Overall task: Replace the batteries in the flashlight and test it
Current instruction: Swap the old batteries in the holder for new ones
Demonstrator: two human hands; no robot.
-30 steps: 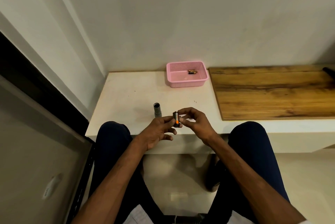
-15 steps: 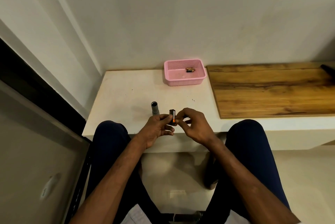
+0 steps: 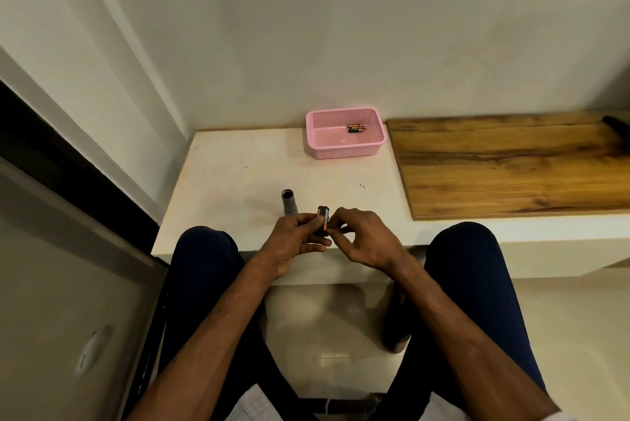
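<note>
Obscured: black battery holder (image 3: 323, 219) — lower half under left hand (image 3: 289, 245) fingers; grey flashlight tube (image 3: 289, 204), base behind the same hand. Cropped: dark object (image 3: 617, 124) — at right edge.

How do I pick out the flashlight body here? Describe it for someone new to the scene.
Find the white counter left of the wooden board. Near its front edge, just beyond the left hand, a short grey tube stands upright, dark open end up. The pink basket farther back is low and wide; the black battery holder is in that hand's grip.
</note>
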